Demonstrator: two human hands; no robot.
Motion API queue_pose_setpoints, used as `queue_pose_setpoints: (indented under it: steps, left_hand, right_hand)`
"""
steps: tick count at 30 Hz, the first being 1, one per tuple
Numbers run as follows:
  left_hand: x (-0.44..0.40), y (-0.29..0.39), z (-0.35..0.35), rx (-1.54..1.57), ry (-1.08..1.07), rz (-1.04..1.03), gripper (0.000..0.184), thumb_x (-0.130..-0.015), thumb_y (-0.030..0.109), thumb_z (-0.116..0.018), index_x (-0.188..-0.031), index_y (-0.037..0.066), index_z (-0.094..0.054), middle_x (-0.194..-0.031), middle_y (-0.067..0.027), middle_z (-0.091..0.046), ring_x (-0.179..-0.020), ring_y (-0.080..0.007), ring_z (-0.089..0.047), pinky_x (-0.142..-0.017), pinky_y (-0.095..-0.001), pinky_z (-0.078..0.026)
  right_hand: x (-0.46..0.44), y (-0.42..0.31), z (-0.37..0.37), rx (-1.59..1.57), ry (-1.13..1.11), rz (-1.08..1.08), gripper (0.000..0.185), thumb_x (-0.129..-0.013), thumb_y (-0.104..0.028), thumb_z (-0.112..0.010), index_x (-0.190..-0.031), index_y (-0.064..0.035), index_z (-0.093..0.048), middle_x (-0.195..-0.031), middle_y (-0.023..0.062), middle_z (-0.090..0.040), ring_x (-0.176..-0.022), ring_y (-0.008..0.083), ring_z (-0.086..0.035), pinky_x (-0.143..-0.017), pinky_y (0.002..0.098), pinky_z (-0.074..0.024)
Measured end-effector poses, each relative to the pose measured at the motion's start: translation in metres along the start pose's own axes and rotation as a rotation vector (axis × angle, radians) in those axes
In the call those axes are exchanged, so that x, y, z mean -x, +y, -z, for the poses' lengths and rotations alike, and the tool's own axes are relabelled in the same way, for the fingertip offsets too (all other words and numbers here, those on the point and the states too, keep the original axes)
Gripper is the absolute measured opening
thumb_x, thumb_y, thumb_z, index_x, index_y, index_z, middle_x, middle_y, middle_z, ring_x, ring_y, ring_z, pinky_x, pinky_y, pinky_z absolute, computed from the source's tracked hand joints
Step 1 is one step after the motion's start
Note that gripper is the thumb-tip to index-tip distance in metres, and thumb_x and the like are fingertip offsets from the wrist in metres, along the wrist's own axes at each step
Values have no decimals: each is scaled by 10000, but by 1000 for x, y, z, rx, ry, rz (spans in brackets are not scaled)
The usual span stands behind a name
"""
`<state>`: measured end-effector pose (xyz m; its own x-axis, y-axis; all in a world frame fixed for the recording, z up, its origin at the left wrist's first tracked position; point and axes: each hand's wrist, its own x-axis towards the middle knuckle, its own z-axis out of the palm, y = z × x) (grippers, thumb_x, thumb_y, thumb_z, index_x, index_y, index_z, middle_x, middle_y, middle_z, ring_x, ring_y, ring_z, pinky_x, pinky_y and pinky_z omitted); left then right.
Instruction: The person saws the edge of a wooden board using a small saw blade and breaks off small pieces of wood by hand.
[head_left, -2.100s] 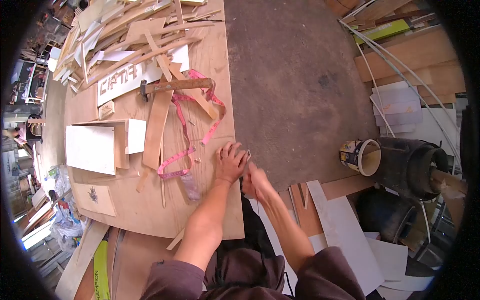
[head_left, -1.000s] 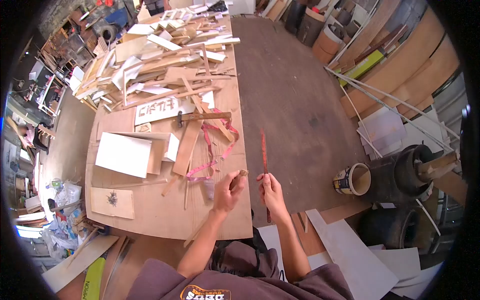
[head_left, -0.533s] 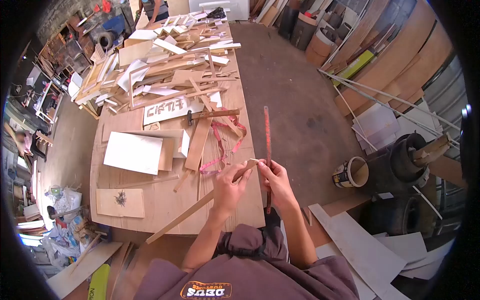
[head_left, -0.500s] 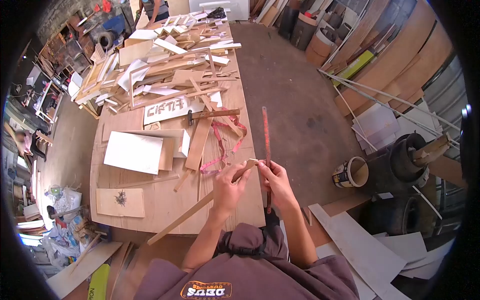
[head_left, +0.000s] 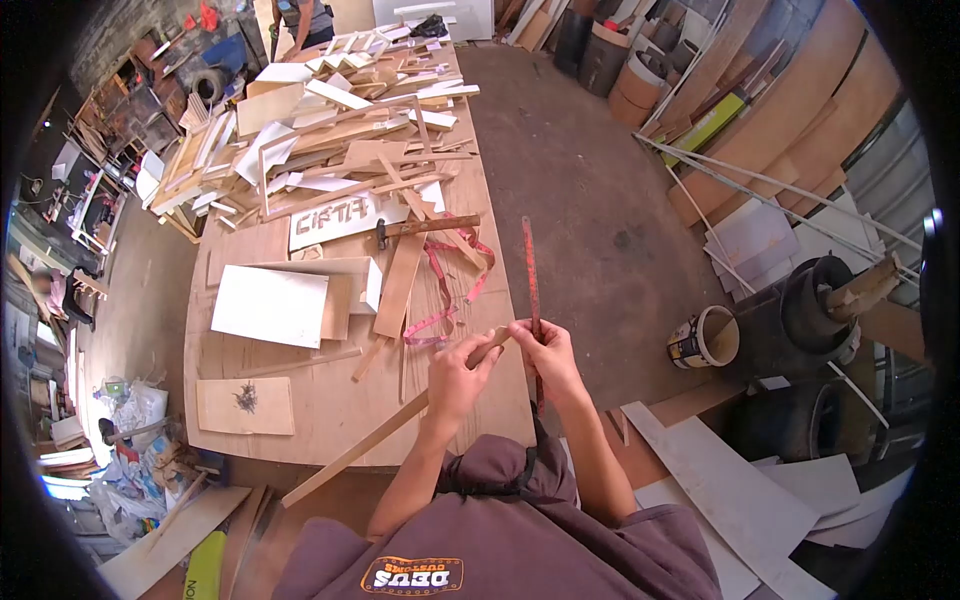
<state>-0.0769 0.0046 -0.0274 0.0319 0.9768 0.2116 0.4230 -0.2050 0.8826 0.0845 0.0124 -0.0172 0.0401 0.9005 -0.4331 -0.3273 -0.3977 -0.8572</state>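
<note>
In the past 1 second the 2 hands have come together. The left hand (head_left: 458,388) is closed around a strip (head_left: 350,455), whose long part slants down to the left, past the near edge of the table (head_left: 340,400). The right hand (head_left: 550,360) now has its thumb and fingertips at the strip's upper end, with a blade (head_left: 531,275) gripped upright just beside it. Compared with 0.5 seconds ago, this pose has barely shifted. I judge that the end is being felt or picked at, with the blade kept ready in the grip rather than in use.

On the table, from the left: a board (head_left: 275,415) with a heap of nails (head_left: 246,397), a white box (head_left: 270,305), a lettered panel (head_left: 335,220), a pile of scraps (head_left: 350,125) beyond it, a tangled pink tape (head_left: 425,340) and a hammer (head_left: 430,226).

Around the room: a person (head_left: 75,300) at the far left, plastic bags (head_left: 135,410), another person (head_left: 305,20) beyond the pile, bare floor (head_left: 590,200), a bucket (head_left: 690,345), loose sheets (head_left: 715,470) and a black drum (head_left: 800,300) at the right
</note>
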Motion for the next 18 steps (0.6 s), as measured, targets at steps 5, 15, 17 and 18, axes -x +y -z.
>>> queue_pose_setpoints:
  steps: [5, 15, 17, 18]
  left_hand:
    - [8, 2, 0, -5, -53, 38, 238, -841, 185, -734, -1022, 33, -705, -958, -161, -720, -847, -319, -698, -740, -372, -539]
    - [15, 3, -4, -78, -103, 30, 249, -840, 184, -726, -1023, 18, -704, -954, -174, -710, -873, -337, -689, -749, -386, -539]
    - [17, 2, -4, -76, -125, 15, 252, -841, 188, -726, -1021, 13, -704, -951, -168, -710, -877, -330, -689, -749, -385, -539]
    - [18, -1, -5, -75, -123, 17, 252, -841, 188, -726, -1021, 13, -704, -951, -168, -710, -877, -330, -689, -749, -385, -539]
  right_hand:
    - [4, 7, 0, -82, 148, 17, 183, -913, -210, -714, -963, -46, -650, -587, -97, -402, -464, 10, -298, -416, 218, -205]
    - [3, 37, 13, -209, 142, -60, 225, -942, -288, -667, -949, -64, -651, -597, -102, -390, -457, 15, -305, -410, 221, -213]
    - [4, 27, 19, 20, 238, 43, 246, -959, -314, -631, -968, -69, -655, -607, -99, -391, -472, 18, -327, -412, 224, -223]
    - [2, 25, 21, 116, 258, 145, 238, -954, -310, -638, -980, -75, -662, -614, -97, -394, -487, 18, -337, -426, 217, -236]
